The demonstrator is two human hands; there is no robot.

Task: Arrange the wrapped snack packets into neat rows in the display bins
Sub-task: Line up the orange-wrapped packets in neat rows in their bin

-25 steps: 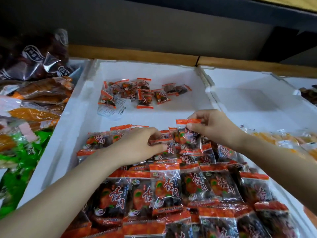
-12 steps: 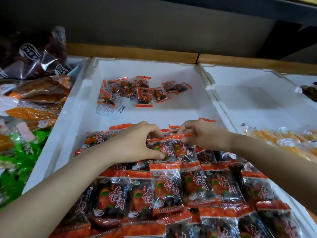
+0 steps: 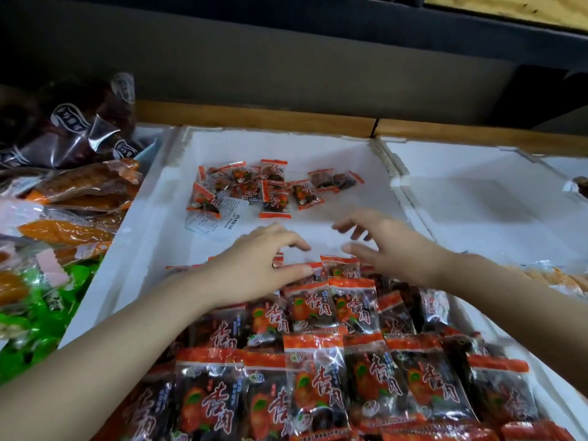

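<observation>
Many clear, orange-topped snack packets (image 3: pixel 318 393) overlap in rows; left hand (image 3: pixel 254 272) and right hand (image 3: pixel 391 249) loosely spread, holding nothing.

Wooden rail (image 3: pixel 254 117) at the back — dark wall (image 3: pixel 286 58) above it.

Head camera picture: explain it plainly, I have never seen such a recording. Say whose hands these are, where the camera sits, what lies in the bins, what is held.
No machine here: a person wears one camera on the head, so you look down along their bare arms. The left hand and right hand are open, fingers spread, holding nothing, at the far edge of neat rows of red-and-black wrapped snack packets. These fill the near part of a white foam display bin; a small loose heap of the same packets lies at its back. A second white foam bin stands to the right; orange packets lie to the left.
</observation>
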